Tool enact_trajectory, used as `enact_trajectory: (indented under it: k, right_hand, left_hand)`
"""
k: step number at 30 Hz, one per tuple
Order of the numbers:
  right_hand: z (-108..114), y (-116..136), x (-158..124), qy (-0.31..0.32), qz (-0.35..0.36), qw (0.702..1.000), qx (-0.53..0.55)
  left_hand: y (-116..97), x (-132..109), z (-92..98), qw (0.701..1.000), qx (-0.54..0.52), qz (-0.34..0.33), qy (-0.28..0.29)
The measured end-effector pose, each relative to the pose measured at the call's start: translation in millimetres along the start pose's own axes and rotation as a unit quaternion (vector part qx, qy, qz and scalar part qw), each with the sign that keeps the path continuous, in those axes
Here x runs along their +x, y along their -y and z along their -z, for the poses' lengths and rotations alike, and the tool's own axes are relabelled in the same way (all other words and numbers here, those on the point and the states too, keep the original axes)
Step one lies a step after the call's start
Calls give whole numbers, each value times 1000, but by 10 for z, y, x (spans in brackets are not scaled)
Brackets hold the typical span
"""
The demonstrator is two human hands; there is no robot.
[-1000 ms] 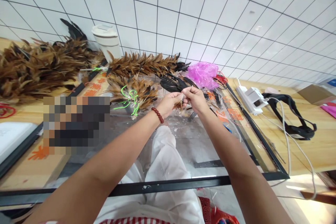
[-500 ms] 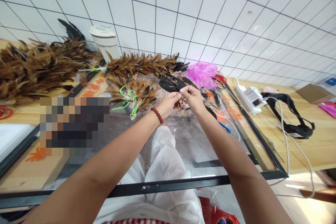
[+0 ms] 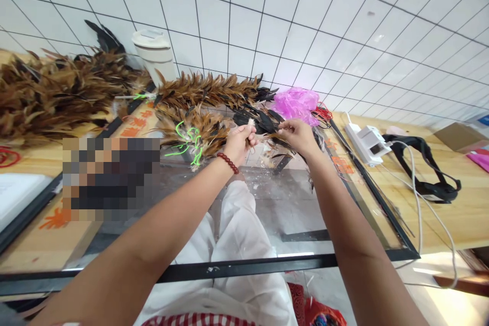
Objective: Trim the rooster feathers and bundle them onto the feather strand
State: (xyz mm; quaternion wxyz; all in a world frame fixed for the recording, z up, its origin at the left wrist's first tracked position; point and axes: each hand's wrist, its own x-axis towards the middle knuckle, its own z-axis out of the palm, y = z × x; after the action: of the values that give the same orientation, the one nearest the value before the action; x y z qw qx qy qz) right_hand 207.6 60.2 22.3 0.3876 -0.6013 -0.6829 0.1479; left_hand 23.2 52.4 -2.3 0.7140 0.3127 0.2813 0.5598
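My left hand (image 3: 240, 141), with a dark red bead bracelet (image 3: 228, 163) at its wrist, is closed on a feather whose pale fluffy end (image 3: 251, 122) shows above the thumb. A short way to its right, my right hand (image 3: 298, 135) pinches a thin brown feather (image 3: 272, 136) that bridges the gap between the hands. Black feathers (image 3: 263, 119) lie on the glass tabletop just beyond both hands. Left of them sits a brown feather bundle (image 3: 208, 130), with bright green string (image 3: 189, 137) tangled over it.
A long brown feather strip (image 3: 210, 89) runs along the tiled wall, near a white lidded cup (image 3: 155, 56). More feathers (image 3: 57, 91) heap up at left. A pink plastic bag (image 3: 296, 104) is behind my right hand. The power strip (image 3: 367, 142), its cables and a black strap (image 3: 424, 168) lie right.
My hands were together and have moved apart, the right one going rightward. A feather now shows between them. The blue tool by my right forearm is no longer visible.
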Motion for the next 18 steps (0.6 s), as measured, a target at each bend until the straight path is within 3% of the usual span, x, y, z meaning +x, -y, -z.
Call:
enact_trajectory:
  k: [5, 9, 13, 18]
  right_hand:
    - [-103, -51, -74, 36, 109, 970, -215]
    - [-48, -83, -78, 55, 90, 942, -318]
    - [186, -112, 4, 9, 35, 965, -260]
    - [409, -150, 97, 9, -40, 998, -46]
  left_hand:
    - [-16, 30, 31, 1000, -25, -4, -15]
    - [-3, 27, 27, 1000, -18, -4, -19]
    - [11, 31, 37, 1000, -17, 0, -17]
    - [12, 45, 45, 1000, -19, -1, -15]
